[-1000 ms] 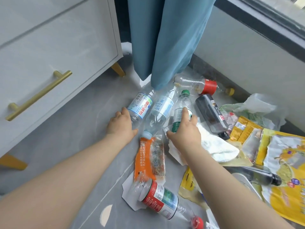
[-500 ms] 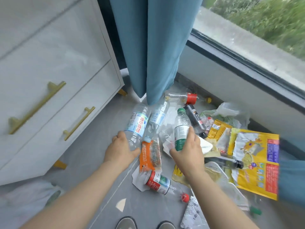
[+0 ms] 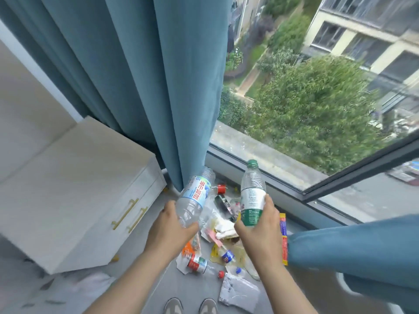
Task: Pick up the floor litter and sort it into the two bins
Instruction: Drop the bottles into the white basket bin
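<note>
My left hand (image 3: pixel 169 225) grips the base of a clear bottle with a blue and white label (image 3: pixel 195 196), held tilted above the floor. My right hand (image 3: pixel 258 227) grips the lower end of a clear bottle with a green cap and green label (image 3: pixel 252 193), held nearly upright. Below both hands lies the litter pile: a red-labelled bottle (image 3: pixel 196 264), an orange wrapper (image 3: pixel 189 244), a small blue-labelled bottle (image 3: pixel 226 256), white tissue (image 3: pixel 224 227), a dark bottle (image 3: pixel 223 203) and a white packet (image 3: pixel 238 295). No bin is in view.
A white drawer cabinet with gold handles (image 3: pixel 95 200) stands at the left. A teal curtain (image 3: pixel 158 87) hangs behind the pile, and more teal cloth (image 3: pixel 353 252) reaches in from the right. The window ledge (image 3: pixel 283 196) borders the litter. My shoes (image 3: pixel 190 307) show at the bottom edge.
Both hands have lifted their bottles off the floor and raised them. The view has risen and tilted up, so the pile looks smaller and the window fills the upper right.
</note>
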### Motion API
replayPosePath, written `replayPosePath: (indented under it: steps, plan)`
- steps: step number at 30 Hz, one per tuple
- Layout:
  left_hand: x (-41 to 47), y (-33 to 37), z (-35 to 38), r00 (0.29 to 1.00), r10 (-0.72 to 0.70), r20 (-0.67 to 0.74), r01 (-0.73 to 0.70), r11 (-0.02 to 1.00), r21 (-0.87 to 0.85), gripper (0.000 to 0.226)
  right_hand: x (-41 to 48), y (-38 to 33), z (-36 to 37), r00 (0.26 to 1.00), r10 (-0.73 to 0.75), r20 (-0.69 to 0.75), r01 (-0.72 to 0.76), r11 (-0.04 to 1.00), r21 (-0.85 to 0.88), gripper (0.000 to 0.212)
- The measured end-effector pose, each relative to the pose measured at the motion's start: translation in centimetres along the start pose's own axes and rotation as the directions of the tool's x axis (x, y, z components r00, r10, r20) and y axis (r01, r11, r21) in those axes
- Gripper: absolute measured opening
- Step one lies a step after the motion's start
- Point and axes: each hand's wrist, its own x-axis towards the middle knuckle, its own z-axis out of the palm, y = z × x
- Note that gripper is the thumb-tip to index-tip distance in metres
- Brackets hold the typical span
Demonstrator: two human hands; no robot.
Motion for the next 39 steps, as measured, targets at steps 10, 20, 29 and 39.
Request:
replayPosePath:
  steps: [10,20,29,39]
  plan:
    - [-13.0,15.4,-12.5,0.963,0.246,-0.113,-0.26,0.956,-0.136,0.047,-7.0,-10.4,-20.5,0.945,-0.103,-0.311,0.181,0.955,0.233,0.087]
    - [-20.8,26.4,-15.8,0.862,0.477,-0.17,-0.506,0.828,-0.244,0.049,-11.5,-13.2,-34.5,0.826,-0.157,-0.541,0.366,0.88,0.302,0.087]
    - [-23.9,32.1,-19.1,0.689,0.713,-0.132,-0.708,0.622,-0.334,0.043,-15.5,-14.9,-40.8,0.656,-0.089,-0.75,0.435,0.856,0.28,0.086]
    - [-25.4,34.6,-19.8,0.421,0.903,0.083,-0.786,0.409,-0.464,0.05,-22.7,-15.2,-40.9,0.412,0.101,-0.906,0.336,0.907,0.254,0.085]
